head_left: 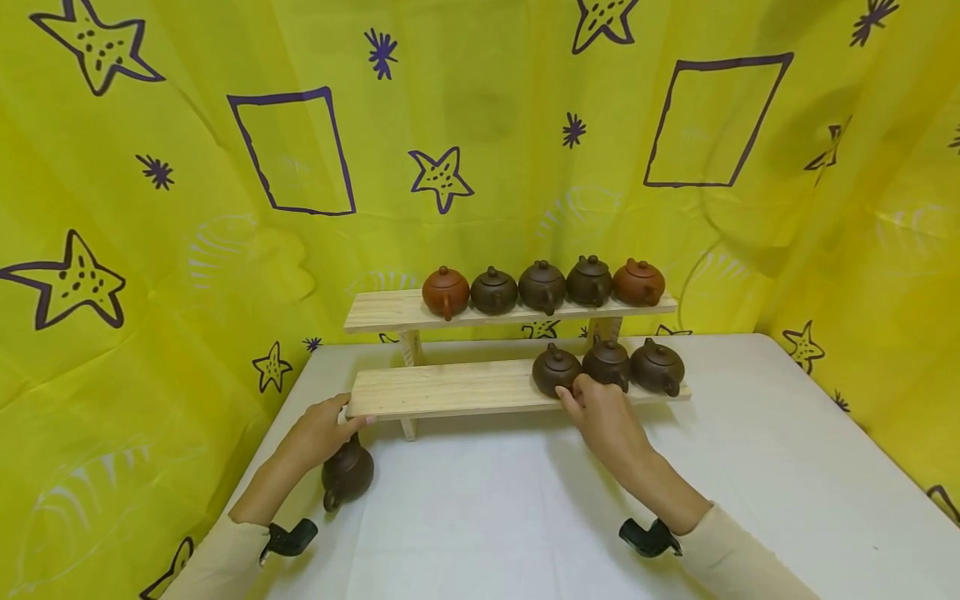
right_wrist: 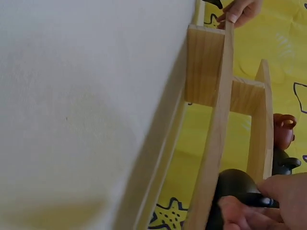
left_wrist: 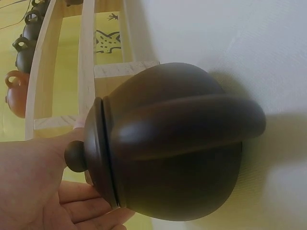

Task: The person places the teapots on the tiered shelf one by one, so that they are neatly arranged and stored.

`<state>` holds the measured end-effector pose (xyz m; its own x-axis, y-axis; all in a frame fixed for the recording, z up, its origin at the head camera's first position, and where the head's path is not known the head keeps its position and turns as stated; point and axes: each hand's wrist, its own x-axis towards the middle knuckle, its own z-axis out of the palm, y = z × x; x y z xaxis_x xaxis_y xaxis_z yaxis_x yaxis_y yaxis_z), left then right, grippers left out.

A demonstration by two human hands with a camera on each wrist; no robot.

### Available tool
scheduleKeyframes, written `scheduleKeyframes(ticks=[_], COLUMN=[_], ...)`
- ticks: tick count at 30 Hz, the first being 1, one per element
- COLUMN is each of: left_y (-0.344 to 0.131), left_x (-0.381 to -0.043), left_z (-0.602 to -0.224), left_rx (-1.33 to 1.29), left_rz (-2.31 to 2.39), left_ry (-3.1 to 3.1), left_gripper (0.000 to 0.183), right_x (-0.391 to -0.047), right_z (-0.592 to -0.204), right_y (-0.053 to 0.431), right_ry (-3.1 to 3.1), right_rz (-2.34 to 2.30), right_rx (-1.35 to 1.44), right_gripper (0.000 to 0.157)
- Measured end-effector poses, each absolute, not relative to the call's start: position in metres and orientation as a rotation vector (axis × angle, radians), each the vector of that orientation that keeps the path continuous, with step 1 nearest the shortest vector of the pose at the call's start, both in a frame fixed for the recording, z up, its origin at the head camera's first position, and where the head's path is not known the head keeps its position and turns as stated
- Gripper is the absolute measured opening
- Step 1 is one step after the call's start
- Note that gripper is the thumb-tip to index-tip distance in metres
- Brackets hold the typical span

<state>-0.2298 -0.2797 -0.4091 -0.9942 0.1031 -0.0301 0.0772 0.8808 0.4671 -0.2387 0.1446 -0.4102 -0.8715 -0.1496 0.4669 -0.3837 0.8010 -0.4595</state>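
Note:
My left hand (head_left: 317,435) grips the left end of the lower board of a two-tier wooden shelf (head_left: 442,387), thumb along its front edge. A dark brown teapot (head_left: 349,473) stands on the table just below that hand; its lid, knob and handle fill much of the left wrist view. At the lower board's right half, my right hand (head_left: 606,418) pinches the handle of another dark brown teapot (head_left: 553,368), partly hidden by the fingers in the right wrist view. Two more dark teapots, one behind the hand (head_left: 604,357) and one at the right end (head_left: 657,367), share that board.
Along the upper board (head_left: 390,308) sit several teapots, reddish ones at both ends of the row, such as the left one (head_left: 444,292), and dark ones between. A white cloth covers the table (head_left: 465,517). Yellow patterned curtains (head_left: 480,100) surround it.

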Motion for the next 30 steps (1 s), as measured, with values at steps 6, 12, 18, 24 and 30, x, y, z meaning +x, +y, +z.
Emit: scheduleKeyframes(ticks=[6, 12, 18, 24, 30], left_y=[-0.280, -0.282, -0.281, -0.282, -0.282], left_x=[-0.230, -0.230, -0.230, -0.230, -0.233], left_z=[-0.411, -0.411, -0.410, -0.410, -0.409], left_rx=[0.128, 0.135, 0.114, 0.112, 0.160], left_rz=[0.750, 0.728, 0.731, 0.730, 0.719], left_ry=[2.979, 3.003, 2.979, 2.990, 3.022], left_gripper=[0.081, 0.078, 0.078, 0.071, 0.068], right_x=[-0.234, -0.224, -0.219, -0.208, -0.190], right_z=[-0.387, -0.376, -0.407, -0.430, -0.432], right_y=[0.152, 0.129, 0.073, 0.009, -0.050], right_ry=[-2.817, -3.004, -2.959, -2.911, -2.873], right_rz=[0.760, 0.838, 0.900, 0.949, 0.894], right_rx=[0.407, 0.496, 0.759, 0.947, 1.041], right_gripper=[0.059, 0.053, 0.040, 0.035, 0.045])
